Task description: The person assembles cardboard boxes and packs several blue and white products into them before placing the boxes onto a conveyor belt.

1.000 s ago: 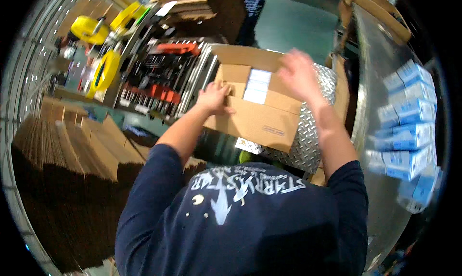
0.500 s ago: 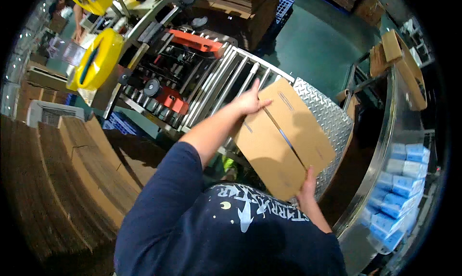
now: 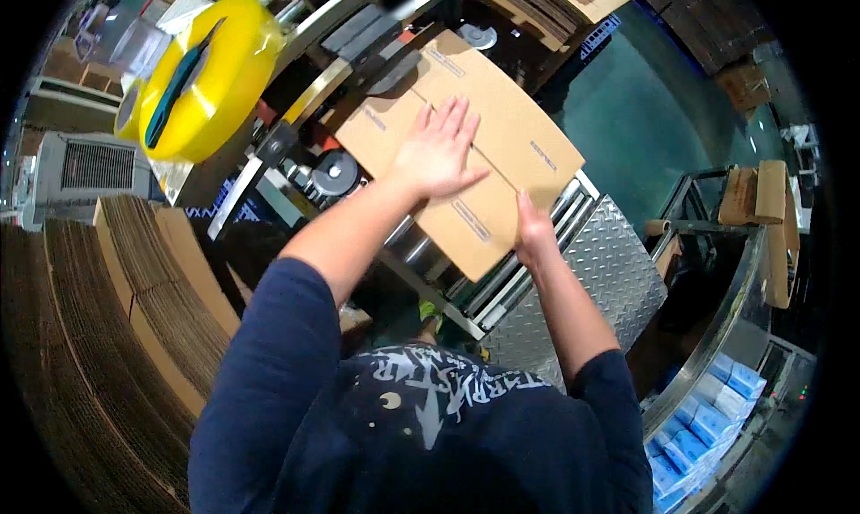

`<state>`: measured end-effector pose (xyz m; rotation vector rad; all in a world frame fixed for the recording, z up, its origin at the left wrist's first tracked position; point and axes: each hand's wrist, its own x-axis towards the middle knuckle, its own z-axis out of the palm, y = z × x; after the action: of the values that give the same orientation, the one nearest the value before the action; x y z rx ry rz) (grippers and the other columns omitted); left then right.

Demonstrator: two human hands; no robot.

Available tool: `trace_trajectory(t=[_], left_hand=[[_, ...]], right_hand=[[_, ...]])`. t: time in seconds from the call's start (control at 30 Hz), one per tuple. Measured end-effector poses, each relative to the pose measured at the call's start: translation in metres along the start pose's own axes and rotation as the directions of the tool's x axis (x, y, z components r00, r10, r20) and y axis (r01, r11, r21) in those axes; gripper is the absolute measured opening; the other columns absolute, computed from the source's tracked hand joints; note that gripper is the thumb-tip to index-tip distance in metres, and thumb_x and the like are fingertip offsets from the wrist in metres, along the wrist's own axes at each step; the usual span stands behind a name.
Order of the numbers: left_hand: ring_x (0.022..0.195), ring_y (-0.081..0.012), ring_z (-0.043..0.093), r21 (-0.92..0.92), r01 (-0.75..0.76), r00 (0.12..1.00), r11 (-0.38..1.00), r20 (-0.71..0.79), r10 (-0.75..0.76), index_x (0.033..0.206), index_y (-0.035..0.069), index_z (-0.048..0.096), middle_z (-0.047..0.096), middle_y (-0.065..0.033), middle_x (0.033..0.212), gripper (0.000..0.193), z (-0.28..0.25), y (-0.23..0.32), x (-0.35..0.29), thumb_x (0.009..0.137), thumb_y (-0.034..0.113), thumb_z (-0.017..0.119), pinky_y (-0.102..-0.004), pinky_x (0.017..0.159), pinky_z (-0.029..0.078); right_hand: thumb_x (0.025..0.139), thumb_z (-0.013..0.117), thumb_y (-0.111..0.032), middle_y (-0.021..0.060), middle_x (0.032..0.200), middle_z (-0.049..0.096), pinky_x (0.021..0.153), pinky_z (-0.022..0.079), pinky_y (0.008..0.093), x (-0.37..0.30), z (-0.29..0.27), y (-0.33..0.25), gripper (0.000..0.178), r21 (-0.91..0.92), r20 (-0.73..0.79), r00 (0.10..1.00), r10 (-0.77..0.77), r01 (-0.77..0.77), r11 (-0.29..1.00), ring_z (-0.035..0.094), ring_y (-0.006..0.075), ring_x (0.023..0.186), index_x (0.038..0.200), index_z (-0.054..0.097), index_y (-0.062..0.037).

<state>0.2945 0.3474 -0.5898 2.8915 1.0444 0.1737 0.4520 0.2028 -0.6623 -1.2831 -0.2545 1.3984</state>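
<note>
A brown cardboard box lies on the roller conveyor, its top flaps folded down to meet at a centre seam. Small printed marks sit near its corners. My left hand rests flat on the top across the seam, fingers spread. At the box's near right end, my right hand grips the edge by the seam, its thumb side on top; the fingers over the side are partly hidden. The far left end of the box reaches into the case-taping machine, beside a black round knob.
A big yellow tape roll with a teal-handled cutter stands left of the machine. Stacked flat cartons fill the left side. A diamond-plate metal sheet adjoins the rollers. Blue-and-white packs lie at right beyond a metal rim.
Both hands have moved the box up and left, from over the metal sheet onto the rollers and into the machine. My left hand has shifted from its edge to flat on top.
</note>
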Motion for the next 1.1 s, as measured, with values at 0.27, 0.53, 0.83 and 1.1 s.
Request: trace_trajectory(t=[0.27, 0.53, 0.83, 1.1], left_hand=[[0.132, -0.0314, 0.02, 0.072, 0.119, 0.989, 0.99, 0.078, -0.124, 0.133, 0.006, 0.031, 0.025, -0.0173, 0.141, 0.076, -0.015, 0.016, -0.049, 0.076, 0.048, 0.056, -0.0515, 0.104, 0.018], [0.132, -0.0346, 0.018, -0.014, 0.611, 0.779, 0.792, 0.19, -0.598, 0.134, 0.007, 0.027, 0.02, -0.0167, 0.143, 0.073, -0.02, -0.014, -0.078, 0.075, 0.031, 0.062, -0.0515, 0.103, 0.022], [0.115, -0.0291, 0.046, -0.2, 0.019, 0.959, 0.98, -0.272, -0.074, 0.124, 0.006, 0.045, 0.047, -0.0154, 0.125, 0.049, -0.33, 0.132, -0.224, 0.081, 0.022, 0.062, -0.0349, 0.096, 0.038], [0.104, -0.0283, 0.055, 0.696, 0.473, 0.881, 0.54, -0.389, -0.27, 0.122, 0.011, 0.05, 0.057, -0.0129, 0.114, 0.05, -0.6, 0.107, -0.391, 0.077, 0.023, 0.067, -0.0357, 0.088, 0.044]], right_hand=[[0.091, 0.042, -0.042, 0.0071, 0.124, 0.046, 0.079, 0.042, 0.0406, -0.035, 0.038, -0.03, 0.058, -0.471, 0.217, 0.974, 0.064, 0.047, 0.881, 0.047, 0.0213, 0.101, 0.14, 0.02, -0.0214], [0.085, 0.051, -0.027, 0.0058, 0.063, 0.057, 0.054, 0.043, 0.0308, -0.193, -0.121, 0.127, 0.028, -0.826, 0.289, 0.926, 0.241, 0.114, 0.552, 0.054, 0.0156, 0.059, 0.076, 0.059, -0.0015], [0.082, 0.055, -0.012, 0.0024, 0.075, 0.059, 0.052, 0.042, 0.0231, -0.254, -0.19, 0.089, 0.027, -0.666, 0.173, 0.978, 0.117, 0.028, 0.746, 0.053, 0.0103, 0.062, 0.107, 0.057, -0.0027], [0.084, 0.055, -0.015, 0.0063, 0.082, 0.062, 0.057, 0.045, 0.0229, -0.328, -0.221, 0.099, 0.027, -0.783, 0.293, 0.941, 0.169, 0.135, 0.607, 0.057, 0.0114, 0.068, 0.106, 0.057, 0.0007]])
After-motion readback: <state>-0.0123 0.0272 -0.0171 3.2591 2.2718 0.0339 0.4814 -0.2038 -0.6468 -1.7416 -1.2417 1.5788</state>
